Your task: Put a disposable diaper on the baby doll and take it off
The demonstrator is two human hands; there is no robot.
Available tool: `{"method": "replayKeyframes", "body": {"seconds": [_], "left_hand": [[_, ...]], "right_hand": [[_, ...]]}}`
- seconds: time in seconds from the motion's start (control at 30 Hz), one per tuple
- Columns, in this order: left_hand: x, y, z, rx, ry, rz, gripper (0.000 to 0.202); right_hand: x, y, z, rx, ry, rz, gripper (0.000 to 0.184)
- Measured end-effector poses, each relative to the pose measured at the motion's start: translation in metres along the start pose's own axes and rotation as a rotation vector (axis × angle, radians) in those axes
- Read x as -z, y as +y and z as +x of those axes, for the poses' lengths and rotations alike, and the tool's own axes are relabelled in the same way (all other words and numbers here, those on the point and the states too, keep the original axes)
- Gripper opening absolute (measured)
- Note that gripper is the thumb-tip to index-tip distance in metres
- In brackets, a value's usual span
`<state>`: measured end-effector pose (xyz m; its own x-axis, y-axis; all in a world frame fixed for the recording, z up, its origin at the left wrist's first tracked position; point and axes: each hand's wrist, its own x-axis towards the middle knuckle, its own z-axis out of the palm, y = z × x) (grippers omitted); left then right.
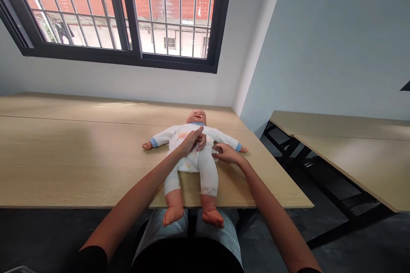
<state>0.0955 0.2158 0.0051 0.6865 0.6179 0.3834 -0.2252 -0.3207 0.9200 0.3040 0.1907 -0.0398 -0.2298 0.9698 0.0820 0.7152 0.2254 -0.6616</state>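
one doll [199, 165] on one table [80, 158]. left hand [191, 140] flat on its chest, right hand [226, 152] pinching its side.

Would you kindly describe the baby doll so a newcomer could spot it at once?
Below the barred window stands a long wooden table. The baby doll lies face-up at its near edge; its white blue-cuffed romper and bare overhanging feet mark it out.
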Motion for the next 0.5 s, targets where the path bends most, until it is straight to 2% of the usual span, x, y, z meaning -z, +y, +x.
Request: {"method": "replayKeyframes", "body": {"seconds": [0.1, 0.2, 0.3, 0.5], "left_hand": [[0.000, 0.000, 0.001, 0.001, 0.001, 0.014, 0.070], [0.000, 0.000, 0.000, 0.004, 0.000, 0.034, 0.070], [-0.001, 0.000, -0.001, 0.003, 0.006, 0.057, 0.070], [-0.003, -0.001, -0.001, -0.058, 0.074, 0.121, 0.068]], "right_hand": [[0.012, 0.008, -0.001, -0.025, 0.020, 0.049, 0.016], [0.023, 0.013, -0.002, -0.117, 0.100, 0.174, 0.016], [0.027, 0.015, -0.002, -0.224, 0.195, 0.284, 0.015], [0.033, 0.017, 0.000, -0.291, 0.378, 0.373, 0.016]]}}
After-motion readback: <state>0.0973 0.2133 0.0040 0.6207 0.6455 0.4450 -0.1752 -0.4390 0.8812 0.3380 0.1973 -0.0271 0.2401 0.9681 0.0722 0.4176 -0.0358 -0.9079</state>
